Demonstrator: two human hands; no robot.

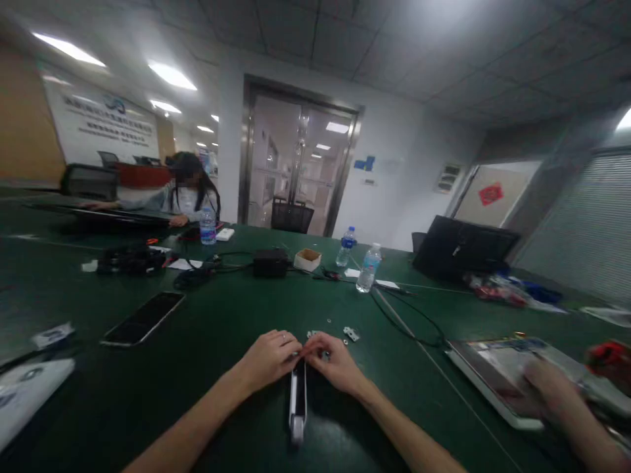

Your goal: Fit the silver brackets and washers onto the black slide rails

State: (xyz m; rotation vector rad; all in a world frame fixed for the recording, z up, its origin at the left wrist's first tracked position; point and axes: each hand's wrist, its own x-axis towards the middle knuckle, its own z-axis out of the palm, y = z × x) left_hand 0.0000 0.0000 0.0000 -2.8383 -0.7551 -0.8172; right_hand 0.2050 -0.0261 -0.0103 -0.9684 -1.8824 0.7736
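A slim white and dark device [298, 401] lies lengthwise on the green table [236, 420], its near end toward me. Both hands meet at its far end. My left hand [273, 355] is closed, with thumb and fingers pinched at the device's left side. From the right, my right hand [332, 360] bends its thumb and index finger together at the same end. What lies between the fingertips is too small to make out. Small metal pieces [351, 334] rest just beyond my right hand.
A phone [144, 319] lies at left. Bottles [369, 268], a small open box [307, 259], a black adapter [270, 262] and cables stand farther back. At right, another person's hand [549, 384] is over an opened white device [493, 387]; a person [190, 190] sits across the table.
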